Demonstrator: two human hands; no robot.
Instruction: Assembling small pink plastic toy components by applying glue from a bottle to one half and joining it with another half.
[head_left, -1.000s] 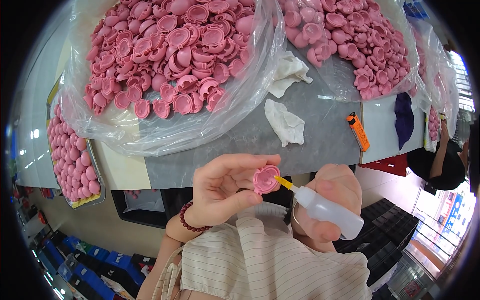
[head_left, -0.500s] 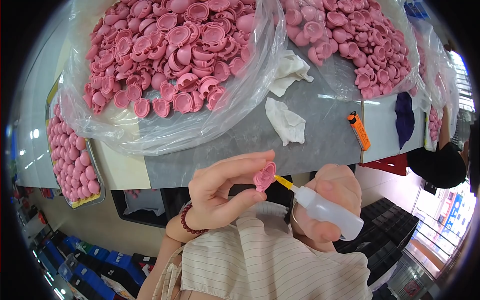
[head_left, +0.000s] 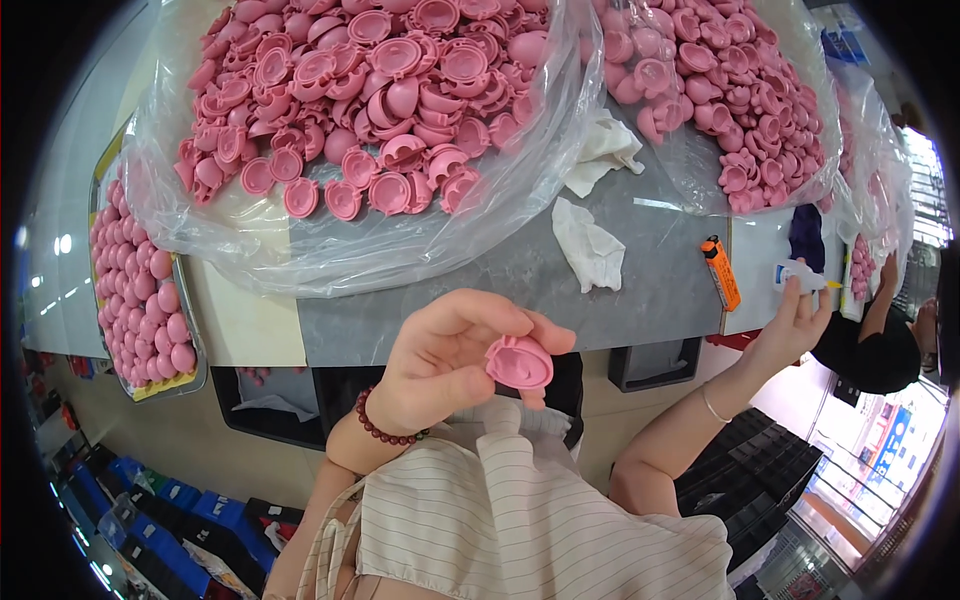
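Observation:
Near the table's front edge, my left hand (head_left: 440, 350) pinches a small pink plastic half shell (head_left: 520, 362) between thumb and fingers, with its hollow side facing up towards me. Far out to the right, my right hand (head_left: 795, 325) has its fingers on a small white squeeze bottle (head_left: 797, 275) with a yellow nozzle, which lies roughly level over the table's right end. A dark purple cloth (head_left: 806, 238) is just behind the bottle. To the left of that hand lies an orange cutter knife (head_left: 720, 274).
A large clear plastic bag (head_left: 330, 265) full of pink half shells covers the back left. Another bag (head_left: 690, 190) of pink pieces stands at the back right. Crumpled white tissues (head_left: 588, 245) lie between. A tray (head_left: 200, 345) of pink balls is at far left. Someone in black sits at far right.
My right hand has carried the bottle away from the shell, far to the right over the table. My left hand has tipped the shell so that its opening shows more.

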